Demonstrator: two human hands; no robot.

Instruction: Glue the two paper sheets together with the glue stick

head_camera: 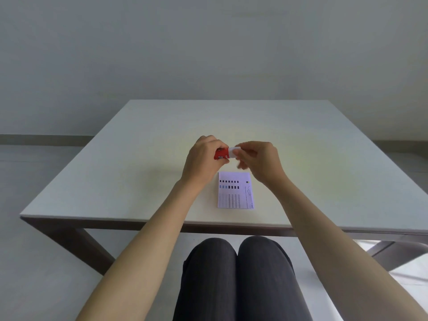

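Observation:
A red glue stick (221, 155) with a white cap (234, 151) is held sideways above the table, beyond the paper. My left hand (203, 158) grips the red body. My right hand (259, 159) pinches the white cap with thumb and fingertips. Below the hands, a small white printed paper sheet (235, 190) lies flat on the table near its front edge, with dark squares and columns of print on it. I can make out only one sheet outline; whether a second lies under it is hidden.
The pale table (139, 158) has a front edge (115, 218) close to my knees (236, 262). A dark table leg (76, 244) slants down at the left. A plain wall stands behind the table.

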